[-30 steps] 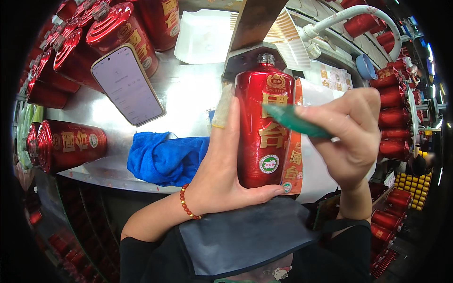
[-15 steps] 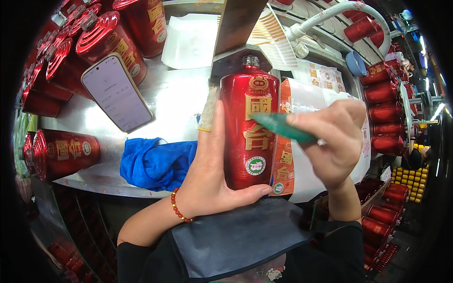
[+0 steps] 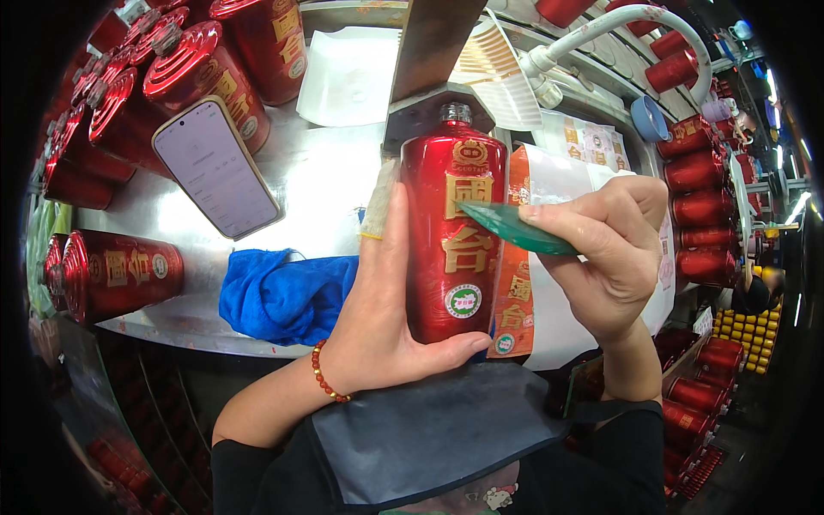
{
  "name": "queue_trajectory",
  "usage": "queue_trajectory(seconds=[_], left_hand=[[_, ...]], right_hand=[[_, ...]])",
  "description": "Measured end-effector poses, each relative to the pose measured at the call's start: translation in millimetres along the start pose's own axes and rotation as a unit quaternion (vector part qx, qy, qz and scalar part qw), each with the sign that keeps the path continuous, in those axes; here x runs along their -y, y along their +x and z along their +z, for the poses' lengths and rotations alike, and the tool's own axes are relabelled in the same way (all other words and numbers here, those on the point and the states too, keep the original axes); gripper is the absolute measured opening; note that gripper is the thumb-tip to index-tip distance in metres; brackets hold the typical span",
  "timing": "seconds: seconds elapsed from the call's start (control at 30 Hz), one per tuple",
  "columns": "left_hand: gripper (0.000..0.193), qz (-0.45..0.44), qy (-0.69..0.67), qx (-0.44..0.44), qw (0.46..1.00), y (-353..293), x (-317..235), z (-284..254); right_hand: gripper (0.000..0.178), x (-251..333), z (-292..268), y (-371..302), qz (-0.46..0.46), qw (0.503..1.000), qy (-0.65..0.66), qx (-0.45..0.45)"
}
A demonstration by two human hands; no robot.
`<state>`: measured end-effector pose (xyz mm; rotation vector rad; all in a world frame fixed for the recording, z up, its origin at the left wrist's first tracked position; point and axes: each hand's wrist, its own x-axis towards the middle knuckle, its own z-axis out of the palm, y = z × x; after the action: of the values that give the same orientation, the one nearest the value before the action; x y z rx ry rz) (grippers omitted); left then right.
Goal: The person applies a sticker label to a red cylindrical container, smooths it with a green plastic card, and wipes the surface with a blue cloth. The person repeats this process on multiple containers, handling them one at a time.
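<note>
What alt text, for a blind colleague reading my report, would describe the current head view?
A person's left hand holds a red bottle while the right hand holds a pointed green tool at its gold lettering. To the left are a blue cloth, a phone with its screen lit, and more red bottles.

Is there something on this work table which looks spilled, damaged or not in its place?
No clear spill or breakage stands out. The phone, screen lit, looks a little out of place: a likely personal item beside the red bottles, while the left hand steadies another bottle.
</note>
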<state>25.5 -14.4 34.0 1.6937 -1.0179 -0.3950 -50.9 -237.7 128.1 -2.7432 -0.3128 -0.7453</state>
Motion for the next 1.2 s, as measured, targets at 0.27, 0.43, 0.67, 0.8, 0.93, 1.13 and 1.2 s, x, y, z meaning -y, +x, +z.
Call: queue_trajectory(seconds=[0.27,0.43,0.67,0.8,0.93,1.13,1.2], left_hand=[[0.14,0.02,0.011,-0.012,1.0,0,3,2],[0.157,0.056,0.022,-0.017,0.998,0,7,3],[0.164,0.071,0.062,0.01,0.996,0,12,-3],[0.16,0.075,0.058,-0.014,0.995,-3,12,-2],[0.158,0.084,0.057,-0.026,0.995,-3,14,3],[0.159,0.066,0.051,0.009,0.996,-3,15,0],[0.157,0.071,0.075,-0.011,0.995,-2,17,3]], right_hand=[[0.039,1,0,-4,0.027,0.999,0.018,0.011],[0.04,4,-6,-3,0.018,1.0,-0.013,0.007],[0.035,43,-9,-32,-0.05,0.994,-0.049,0.084],[0.037,39,-8,-19,-0.063,0.991,-0.113,0.028],[0.039,50,-4,-23,-0.07,0.992,-0.078,0.07],[0.026,15,17,-28,0.256,0.951,0.17,-0.036],[0.024,-4,26,-35,0.378,0.882,0.261,-0.102]])
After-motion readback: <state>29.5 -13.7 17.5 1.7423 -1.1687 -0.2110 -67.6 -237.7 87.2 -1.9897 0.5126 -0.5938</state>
